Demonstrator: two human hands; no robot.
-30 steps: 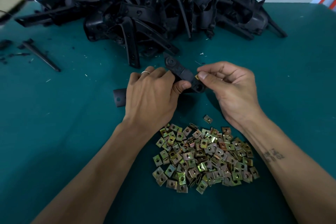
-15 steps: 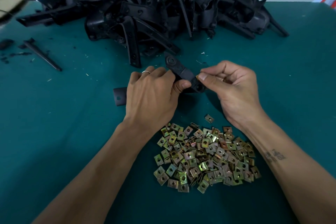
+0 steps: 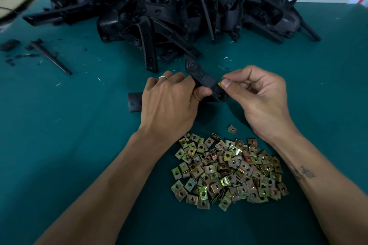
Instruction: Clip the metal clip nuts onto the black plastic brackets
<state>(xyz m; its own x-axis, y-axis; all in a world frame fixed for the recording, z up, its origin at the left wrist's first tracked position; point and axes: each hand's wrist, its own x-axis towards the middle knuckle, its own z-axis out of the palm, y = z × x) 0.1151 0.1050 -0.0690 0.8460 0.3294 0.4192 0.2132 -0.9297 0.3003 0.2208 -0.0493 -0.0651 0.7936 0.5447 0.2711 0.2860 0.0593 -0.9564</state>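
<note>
Right hand (image 3: 260, 97) moved little, pinches clip nut (image 3: 220, 84) at edge of bracket (image 3: 205, 82); left hand (image 3: 169, 103) grips bracket. Nut not seated. Nut pile (image 3: 229, 171) near, bracket heap (image 3: 169, 12) far: most work left.

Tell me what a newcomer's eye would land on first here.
First, the two hands at centre: the left hand grips a black plastic bracket while the right hand pinches a metal clip nut against its near end. Next, the shiny heap of clip nuts on the green table between the forearms. Behind, a big tangled pile of black brackets lies along the far edge.
</note>
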